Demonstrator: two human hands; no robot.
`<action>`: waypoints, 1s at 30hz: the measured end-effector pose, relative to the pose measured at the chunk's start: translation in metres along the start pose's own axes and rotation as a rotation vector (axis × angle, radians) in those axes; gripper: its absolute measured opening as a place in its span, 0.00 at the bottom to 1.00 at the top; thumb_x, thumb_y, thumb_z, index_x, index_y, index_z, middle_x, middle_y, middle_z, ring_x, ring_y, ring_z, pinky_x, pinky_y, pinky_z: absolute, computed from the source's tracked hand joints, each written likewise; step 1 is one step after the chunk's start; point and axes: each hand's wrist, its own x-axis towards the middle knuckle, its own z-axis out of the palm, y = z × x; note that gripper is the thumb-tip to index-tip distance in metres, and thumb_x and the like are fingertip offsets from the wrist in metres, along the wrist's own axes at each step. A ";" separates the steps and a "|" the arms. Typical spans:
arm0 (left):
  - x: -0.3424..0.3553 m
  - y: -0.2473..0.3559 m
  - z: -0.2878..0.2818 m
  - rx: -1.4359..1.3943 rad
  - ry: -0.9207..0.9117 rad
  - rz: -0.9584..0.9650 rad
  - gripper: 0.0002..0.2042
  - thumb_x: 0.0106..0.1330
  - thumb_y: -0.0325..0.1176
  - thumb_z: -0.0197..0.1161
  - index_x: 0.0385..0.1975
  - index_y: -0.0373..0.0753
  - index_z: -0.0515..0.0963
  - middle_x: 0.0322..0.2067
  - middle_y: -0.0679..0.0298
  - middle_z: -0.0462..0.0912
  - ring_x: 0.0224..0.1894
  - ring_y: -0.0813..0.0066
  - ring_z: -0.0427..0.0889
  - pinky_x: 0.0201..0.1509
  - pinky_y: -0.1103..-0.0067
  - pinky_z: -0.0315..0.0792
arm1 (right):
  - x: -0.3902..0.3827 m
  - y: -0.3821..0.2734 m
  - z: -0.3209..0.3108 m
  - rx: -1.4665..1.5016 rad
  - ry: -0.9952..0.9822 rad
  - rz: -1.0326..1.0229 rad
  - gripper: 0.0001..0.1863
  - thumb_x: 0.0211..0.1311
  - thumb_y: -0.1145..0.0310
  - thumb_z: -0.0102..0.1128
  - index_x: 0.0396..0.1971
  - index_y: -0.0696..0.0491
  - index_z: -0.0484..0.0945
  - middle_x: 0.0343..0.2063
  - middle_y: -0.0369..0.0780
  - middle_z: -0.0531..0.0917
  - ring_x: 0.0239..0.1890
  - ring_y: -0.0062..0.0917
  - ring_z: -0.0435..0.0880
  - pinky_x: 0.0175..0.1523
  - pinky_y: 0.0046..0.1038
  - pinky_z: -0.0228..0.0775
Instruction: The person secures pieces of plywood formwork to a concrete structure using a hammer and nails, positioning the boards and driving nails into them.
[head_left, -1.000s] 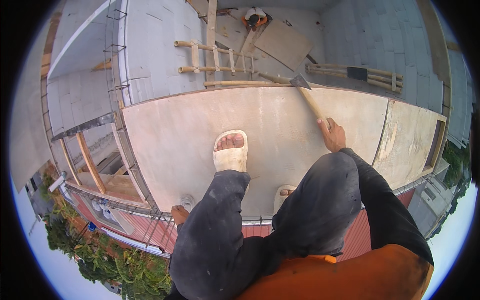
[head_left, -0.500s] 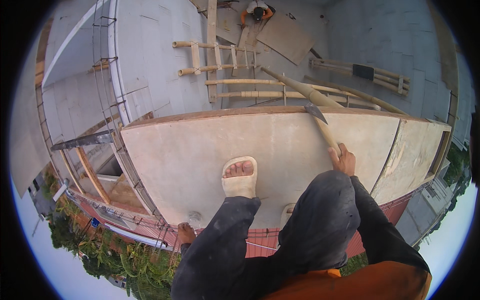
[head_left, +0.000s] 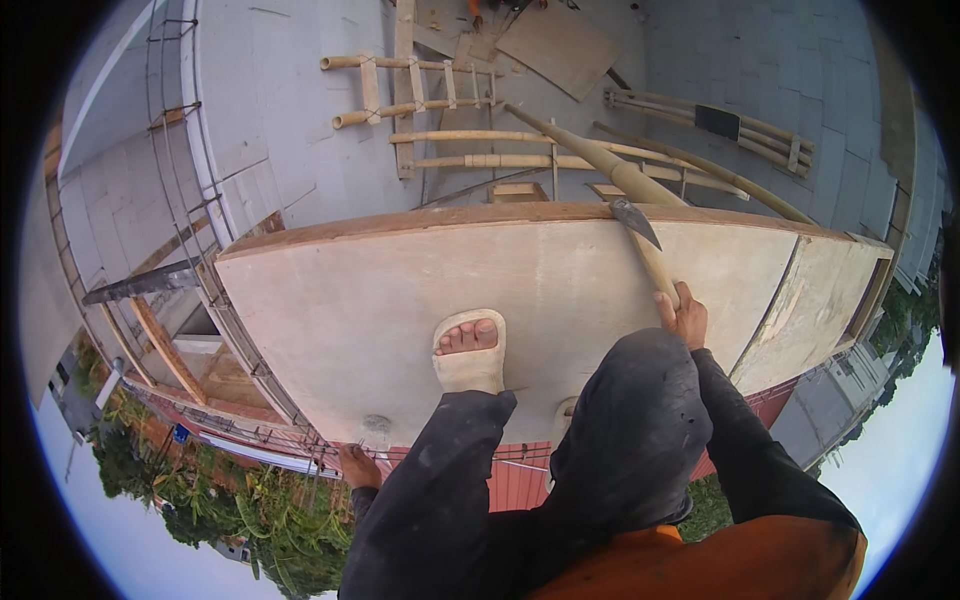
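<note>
My right hand (head_left: 687, 322) is closed around the wooden handle of a hammer (head_left: 652, 262). Its dark metal head lies against the far wooden edge of a pale plywood panel (head_left: 400, 300). Low on the left, my left hand (head_left: 360, 468) is down at the panel's near edge, beside thin steel bars. Its fingers look curled, but what they grip is too small to make out. Between the hands, my left foot in a cream sandal (head_left: 470, 352) stands on the panel, and my right knee rises close to the right hand.
Beyond the far edge is a drop to a lower grey floor, with a bamboo ladder (head_left: 415, 92), a thick bamboo pole (head_left: 610, 165) and another person at the top. Steel rebar (head_left: 165, 120) rises at left. Below the near edge are red roofing (head_left: 515, 475) and plants (head_left: 285, 520).
The view has tilted and shifted slightly, so the person below is now mostly out of the picture. My left hand sits slightly higher and further left. The right hand keeps its hold on the hammer.
</note>
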 end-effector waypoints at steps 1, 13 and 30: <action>-0.007 -0.005 -0.002 0.025 0.031 0.014 0.12 0.76 0.33 0.51 0.43 0.29 0.75 0.43 0.42 0.78 0.46 0.40 0.78 0.53 0.55 0.70 | 0.002 -0.009 -0.006 0.017 -0.016 0.000 0.35 0.71 0.33 0.55 0.48 0.56 0.79 0.23 0.56 0.84 0.30 0.57 0.85 0.35 0.51 0.74; 0.060 0.158 -0.043 -0.326 0.196 0.084 0.12 0.82 0.34 0.48 0.46 0.31 0.74 0.41 0.53 0.76 0.41 0.62 0.78 0.49 0.69 0.74 | -0.004 -0.008 -0.008 0.011 -0.006 0.037 0.34 0.72 0.35 0.55 0.49 0.56 0.79 0.23 0.55 0.84 0.30 0.55 0.86 0.36 0.49 0.75; 0.108 0.408 -0.017 -0.246 -0.339 0.965 0.06 0.74 0.29 0.58 0.44 0.36 0.78 0.42 0.53 0.80 0.43 0.48 0.82 0.47 0.62 0.77 | -0.003 -0.013 0.003 0.102 0.100 0.061 0.36 0.75 0.36 0.52 0.48 0.61 0.80 0.20 0.55 0.81 0.26 0.56 0.84 0.32 0.50 0.72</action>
